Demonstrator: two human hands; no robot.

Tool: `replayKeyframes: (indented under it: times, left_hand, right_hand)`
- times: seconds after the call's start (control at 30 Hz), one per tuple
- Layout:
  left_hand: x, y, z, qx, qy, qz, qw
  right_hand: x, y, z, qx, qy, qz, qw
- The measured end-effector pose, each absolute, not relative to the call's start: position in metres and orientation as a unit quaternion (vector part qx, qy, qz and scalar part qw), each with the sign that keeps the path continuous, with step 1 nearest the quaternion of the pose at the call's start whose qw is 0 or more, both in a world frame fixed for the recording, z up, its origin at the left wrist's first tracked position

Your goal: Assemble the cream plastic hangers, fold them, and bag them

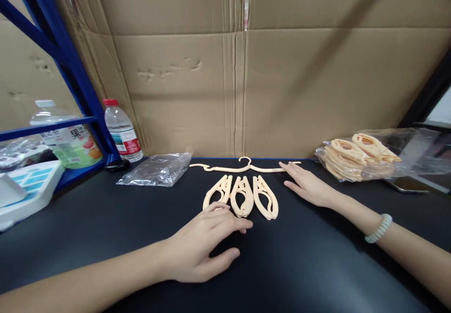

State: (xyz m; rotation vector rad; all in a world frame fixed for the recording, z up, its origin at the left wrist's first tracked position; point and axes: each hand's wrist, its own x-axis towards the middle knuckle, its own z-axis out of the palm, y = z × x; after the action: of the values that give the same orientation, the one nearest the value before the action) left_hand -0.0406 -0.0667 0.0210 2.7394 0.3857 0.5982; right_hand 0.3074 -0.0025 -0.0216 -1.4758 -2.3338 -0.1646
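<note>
Three folded peach plastic hangers (241, 195) lie side by side on the black table (303, 266). Behind them an unfolded peach hanger (244, 166) lies flat, its hook pointing away from me. My left hand (204, 245) rests palm down on the table, fingers spread, fingertips touching the near ends of the folded hangers. My right hand (306, 186) lies flat and open, its fingertips at the right arm of the unfolded hanger. A pale beaded bracelet (378, 228) is on my right wrist.
A clear bag holding several folded hangers (352, 158) sits at the right. An empty clear plastic bag (157, 169) lies at the left, near a water bottle (121, 132), a juice bottle (66, 136) and a blue shelf frame (70, 64). Cardboard (246, 78) walls the back.
</note>
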Motion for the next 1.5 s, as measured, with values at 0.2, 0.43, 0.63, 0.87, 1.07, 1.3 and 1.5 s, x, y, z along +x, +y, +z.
replayKeyframes:
  times: [0.2,0.43,0.63,0.87,1.07,1.3,1.5]
  left_hand:
    - [-0.04,-0.068,0.023,0.956,0.128,0.209,0.158]
    - [-0.041,-0.068,0.021,0.955,0.124,0.215,0.16]
    - [-0.042,-0.067,0.021,0.945,0.141,0.244,0.167]
    - [-0.044,-0.062,0.016,0.873,0.235,0.346,0.251]
    - [-0.045,-0.042,0.011,0.703,0.365,0.478,0.38]
    - [-0.047,-0.032,0.002,0.597,0.418,0.524,0.441]
    - [-0.044,-0.039,0.006,0.628,0.42,0.504,0.418]
  right_hand:
    - [0.302,-0.007,-0.011,-0.517,-0.831,-0.096,0.182]
    - [0.298,-0.012,-0.008,-0.516,-0.826,-0.054,0.221]
    - [0.297,-0.015,-0.005,-0.539,-0.795,-0.012,0.277]
    - [0.3,-0.025,0.008,-0.537,-0.768,0.006,0.349]
    - [0.301,-0.036,0.017,-0.548,-0.727,-0.029,0.413]
    - [0.296,-0.044,0.02,-0.539,-0.735,-0.063,0.408]
    - [0.284,-0.049,0.016,-0.514,-0.781,-0.015,0.356]
